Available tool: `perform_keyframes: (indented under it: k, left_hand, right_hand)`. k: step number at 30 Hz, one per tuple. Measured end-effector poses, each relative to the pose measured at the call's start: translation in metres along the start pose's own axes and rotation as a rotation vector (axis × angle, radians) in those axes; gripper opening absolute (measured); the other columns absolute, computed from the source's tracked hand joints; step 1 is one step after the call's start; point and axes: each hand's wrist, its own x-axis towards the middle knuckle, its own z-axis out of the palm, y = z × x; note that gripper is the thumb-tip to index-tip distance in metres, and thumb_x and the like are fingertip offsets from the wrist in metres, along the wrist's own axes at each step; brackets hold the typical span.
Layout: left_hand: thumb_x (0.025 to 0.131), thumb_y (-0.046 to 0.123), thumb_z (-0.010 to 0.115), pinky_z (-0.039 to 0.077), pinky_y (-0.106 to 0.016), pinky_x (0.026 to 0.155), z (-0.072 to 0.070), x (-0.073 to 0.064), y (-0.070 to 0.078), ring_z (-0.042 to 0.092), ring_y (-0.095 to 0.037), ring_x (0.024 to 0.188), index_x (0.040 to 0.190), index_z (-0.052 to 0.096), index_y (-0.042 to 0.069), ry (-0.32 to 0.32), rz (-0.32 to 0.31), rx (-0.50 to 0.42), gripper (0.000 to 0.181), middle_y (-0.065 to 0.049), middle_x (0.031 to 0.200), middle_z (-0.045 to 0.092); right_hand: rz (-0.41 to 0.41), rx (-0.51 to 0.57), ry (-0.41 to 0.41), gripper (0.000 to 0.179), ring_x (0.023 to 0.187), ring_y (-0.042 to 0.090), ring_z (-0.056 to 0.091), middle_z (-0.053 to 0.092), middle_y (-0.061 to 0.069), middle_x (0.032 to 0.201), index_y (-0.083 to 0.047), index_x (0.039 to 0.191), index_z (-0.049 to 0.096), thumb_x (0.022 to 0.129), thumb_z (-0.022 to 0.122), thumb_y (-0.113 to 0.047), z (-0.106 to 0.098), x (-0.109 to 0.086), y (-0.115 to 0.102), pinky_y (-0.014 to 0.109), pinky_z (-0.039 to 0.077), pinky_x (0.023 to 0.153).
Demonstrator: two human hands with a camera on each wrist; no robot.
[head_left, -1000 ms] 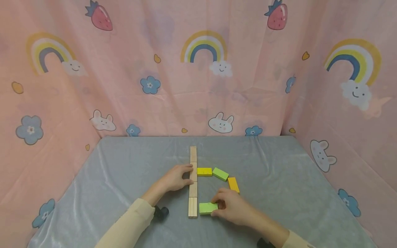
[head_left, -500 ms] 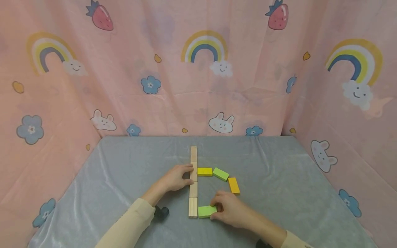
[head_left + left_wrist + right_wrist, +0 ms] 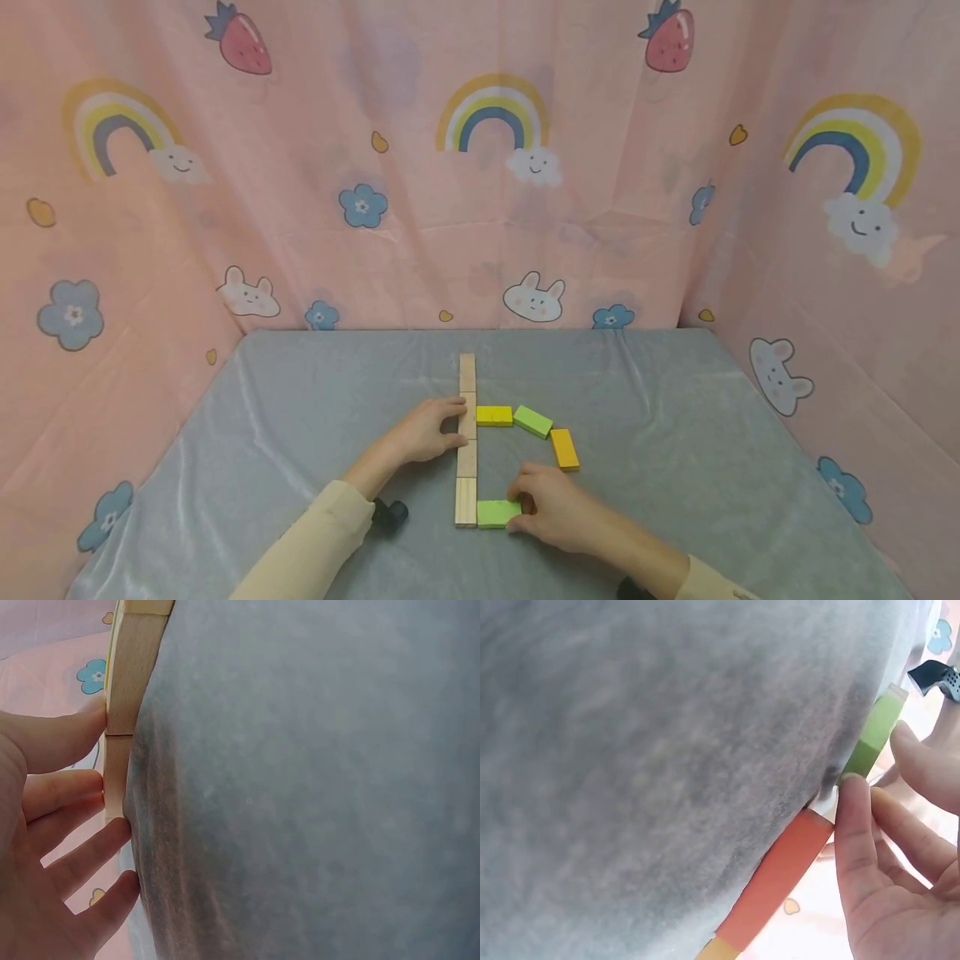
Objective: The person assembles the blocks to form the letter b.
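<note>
Plain wooden blocks (image 3: 467, 457) lie end to end in a straight row on the cloth. My left hand (image 3: 427, 432) touches the row's middle with its fingertips and thumb; in the left wrist view its fingers (image 3: 88, 859) are spread and nearly straight. My right hand (image 3: 558, 507) pinches the right end of a green block (image 3: 495, 514) between thumb and fingers. That block lies flat, its left end against the lowest wooden block. A yellow block (image 3: 494, 416), another green block (image 3: 532, 422) and an orange block (image 3: 565, 450) curve rightward from the row.
Grey cloth (image 3: 675, 433) covers the table. Pink patterned curtains (image 3: 480, 233) stand along the back and sides. A dark device (image 3: 390, 515) is at the left wrist.
My right hand has moved the green block left and slightly toward me, against the lowest wooden block, and straightened it. My left hand has stayed in place.
</note>
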Motion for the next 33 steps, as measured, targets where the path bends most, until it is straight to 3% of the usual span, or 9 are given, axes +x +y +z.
perform_keyframes:
  k: [19,27,33]
  left_hand:
    - [0.094,0.023,0.075,0.036,-0.053,0.116,-0.002,-0.002,0.002,0.044,-0.037,0.142,0.144,0.056,0.002,-0.003,-0.002,-0.010,0.057,-0.011,0.153,0.049]
    - [0.094,0.024,0.075,0.036,-0.051,0.116,0.000,0.000,-0.001,0.043,-0.036,0.142,0.144,0.056,0.002,-0.001,-0.002,-0.003,0.057,-0.010,0.153,0.050]
    - [0.094,0.024,0.075,0.037,-0.051,0.116,0.001,0.001,-0.003,0.044,-0.035,0.142,0.144,0.056,0.002,0.003,0.002,-0.001,0.057,-0.010,0.153,0.050]
  right_hand:
    - [-0.069,0.184,0.134,0.016,0.080,0.003,0.059,0.065,-0.012,0.091,-0.008,0.103,0.076,0.095,0.073,-0.022,-0.019,-0.014,0.017,0.024,0.054,0.069]
    - [-0.080,0.066,0.239,0.015,0.081,0.004,0.058,0.064,-0.011,0.091,-0.006,0.101,0.076,0.093,0.076,-0.019,-0.031,-0.025,0.032,0.030,0.056,0.070]
    - [-0.004,-0.053,0.203,0.016,0.084,0.010,0.059,0.064,-0.012,0.093,-0.013,0.102,0.076,0.091,0.079,-0.023,-0.035,-0.028,0.040,0.030,0.053,0.075]
